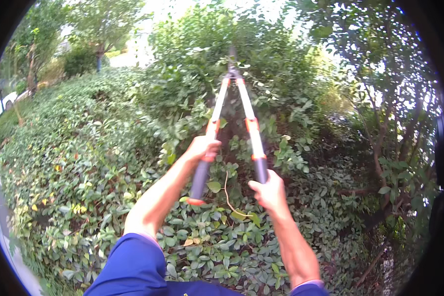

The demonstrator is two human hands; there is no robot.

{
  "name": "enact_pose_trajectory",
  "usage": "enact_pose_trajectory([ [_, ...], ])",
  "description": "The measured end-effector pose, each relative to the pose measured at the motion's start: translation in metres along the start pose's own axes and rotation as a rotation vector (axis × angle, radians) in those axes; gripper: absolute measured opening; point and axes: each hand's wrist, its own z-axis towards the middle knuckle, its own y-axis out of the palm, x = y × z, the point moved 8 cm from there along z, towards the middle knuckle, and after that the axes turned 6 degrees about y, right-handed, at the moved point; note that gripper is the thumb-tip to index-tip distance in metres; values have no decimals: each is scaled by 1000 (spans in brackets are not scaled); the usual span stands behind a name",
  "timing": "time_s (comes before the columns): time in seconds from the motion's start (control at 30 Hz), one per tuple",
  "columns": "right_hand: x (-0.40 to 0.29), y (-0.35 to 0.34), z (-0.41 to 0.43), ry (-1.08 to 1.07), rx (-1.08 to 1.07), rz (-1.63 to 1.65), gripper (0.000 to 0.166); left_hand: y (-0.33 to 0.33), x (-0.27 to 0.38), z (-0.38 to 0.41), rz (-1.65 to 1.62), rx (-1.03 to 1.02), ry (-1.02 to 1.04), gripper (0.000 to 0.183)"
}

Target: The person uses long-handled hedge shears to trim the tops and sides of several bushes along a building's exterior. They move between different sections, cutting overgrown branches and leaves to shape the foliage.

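Long-handled hedge shears [248,100] reach away from me, with pale metal handles, orange collars and dark grips. My left hand [203,147] is wrapped around the left handle, above its dark grip. Lower down, my right hand [272,188] holds the dark grip of the right handle. The handles spread apart in a narrow V. Blurred blades [232,59] point up into the leaves of a tall bush [192,48]; leaves partly hide them, and how far apart they stand is unclear.
A dense, lower hedge [96,148] spreads in front and to the left. A thin bare stem [227,192] hangs between my arms. Tree trunks and branches [379,155] stand on the right. A pale paved strip [0,207] and a white vehicle [2,105] are at far left.
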Motion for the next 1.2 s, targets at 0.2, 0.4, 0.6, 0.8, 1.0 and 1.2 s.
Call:
enact_pose_trajectory([
  [0.2,208,-16,-138,136,-28,183,39,49,-63,-187,176,34,-59,20],
  [0.4,310,-19,-184,75,-255,-9,39,67,-107,-353,114,380,-243,21],
  [0.6,300,0,-208,217,-495,39,37,68,-106,-411,132,528,-251,19],
  [0.8,284,21,-231,237,-563,8,35,55,-107,-449,96,596,-248,17],
  [1.0,264,68,-264,248,-575,21,30,10,-96,-475,25,603,-274,16],
  [1.2,240,152,-313,372,-541,45,32,-82,-84,-515,-12,553,-305,15],
])
